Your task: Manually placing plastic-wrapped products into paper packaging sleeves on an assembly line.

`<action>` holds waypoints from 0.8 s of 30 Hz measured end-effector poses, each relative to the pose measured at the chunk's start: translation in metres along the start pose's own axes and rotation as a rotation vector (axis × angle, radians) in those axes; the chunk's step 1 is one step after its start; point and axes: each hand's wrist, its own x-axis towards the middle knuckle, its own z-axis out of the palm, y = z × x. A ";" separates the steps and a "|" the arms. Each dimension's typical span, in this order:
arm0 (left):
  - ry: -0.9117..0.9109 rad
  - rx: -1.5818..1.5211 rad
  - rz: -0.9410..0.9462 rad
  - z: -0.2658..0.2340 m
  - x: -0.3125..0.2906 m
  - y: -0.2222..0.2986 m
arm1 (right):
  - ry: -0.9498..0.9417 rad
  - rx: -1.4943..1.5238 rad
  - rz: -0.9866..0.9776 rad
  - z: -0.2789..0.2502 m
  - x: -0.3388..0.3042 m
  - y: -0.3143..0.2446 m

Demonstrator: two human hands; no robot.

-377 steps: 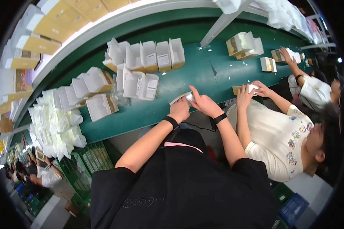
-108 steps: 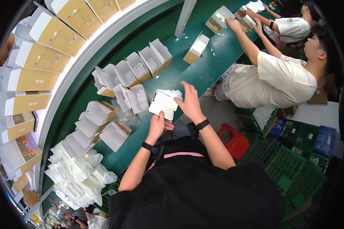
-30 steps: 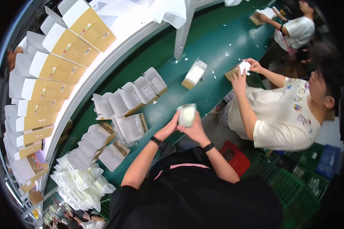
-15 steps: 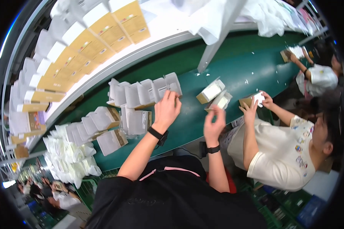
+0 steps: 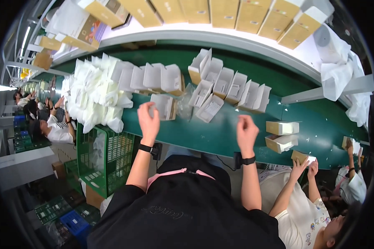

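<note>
My left hand is at the left side of an open grey-and-brown carton. Thumb and fingers are apart there, with no firm grip showing. My right hand hovers over the green work surface, its fingers curled inward and nothing visible in them. Between and beyond my hands stands a cluster of open cartons with raised grey flaps, some holding white printed inserts. Another row of open cartons stands behind my left hand. A crumpled clear plastic bag lies between the two groups.
White wrapped packets are heaped at the left, above a green crate. Two cartons lie right of my right hand. A co-worker's hands hold another carton. Brown boxes line the shelf; a metal post stands at right.
The view has swung left. My left hand has moved from the longer carton row to the single carton at left. My right hand has drawn away from the two cartons at right.
</note>
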 end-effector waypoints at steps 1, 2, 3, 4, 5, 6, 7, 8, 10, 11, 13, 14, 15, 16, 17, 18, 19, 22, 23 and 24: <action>0.167 0.124 0.050 -0.008 -0.001 -0.006 | -0.087 0.006 -0.015 0.009 -0.008 -0.008; 0.336 0.247 0.110 -0.014 0.004 -0.015 | -0.167 0.017 -0.034 0.024 -0.014 -0.019; 0.321 0.231 0.112 -0.017 0.001 -0.028 | -0.192 0.011 -0.043 0.039 -0.024 -0.028; 0.256 0.184 0.065 -0.018 0.004 -0.046 | -0.209 0.012 -0.075 0.061 -0.021 -0.037; 0.189 0.135 0.021 -0.017 0.007 -0.064 | -0.189 0.003 -0.090 0.081 -0.020 -0.044; 0.127 0.091 -0.040 -0.019 0.009 -0.078 | -0.241 -0.040 -0.079 0.098 -0.025 -0.049; -0.104 0.247 -0.087 -0.031 0.016 -0.060 | -0.300 -0.083 -0.059 0.109 -0.037 -0.055; -0.335 0.399 -0.135 -0.038 0.021 -0.039 | -0.311 -0.092 -0.069 0.115 -0.047 -0.063; -0.235 0.486 -0.043 -0.036 0.014 -0.073 | -0.497 -0.112 0.017 0.134 -0.059 -0.100; -0.244 0.469 -0.039 -0.040 0.010 -0.075 | -0.588 -0.139 0.077 0.143 -0.064 -0.111; -0.231 0.452 -0.075 -0.059 0.000 -0.089 | -0.628 -0.136 0.056 0.175 -0.066 -0.132; -0.256 0.423 -0.079 -0.067 -0.005 -0.100 | -0.635 -0.127 0.054 0.193 -0.065 -0.141; -0.280 0.393 -0.084 -0.074 -0.010 -0.111 | -0.642 -0.118 0.053 0.211 -0.065 -0.150; -0.263 0.388 -0.117 -0.080 -0.011 -0.116 | -0.674 -0.127 0.036 0.230 -0.066 -0.158; -0.303 0.338 -0.086 -0.085 -0.010 -0.121 | -0.674 -0.161 -0.039 0.250 -0.066 -0.163; -0.342 0.285 -0.052 -0.094 -0.008 -0.128 | -0.670 -0.193 -0.114 0.269 -0.066 -0.168; -0.324 0.277 -0.069 -0.109 -0.003 -0.135 | -0.661 -0.223 -0.194 0.287 -0.064 -0.174; -0.251 -0.104 -0.239 -0.151 0.009 -0.151 | -0.683 -0.314 -0.243 0.307 -0.068 -0.188; -0.104 -0.079 -0.270 -0.159 0.019 -0.172 | -0.677 -0.356 -0.255 0.310 -0.064 -0.193; 0.047 -0.047 -0.297 -0.174 0.028 -0.199 | -0.668 -0.360 -0.274 0.315 -0.061 -0.202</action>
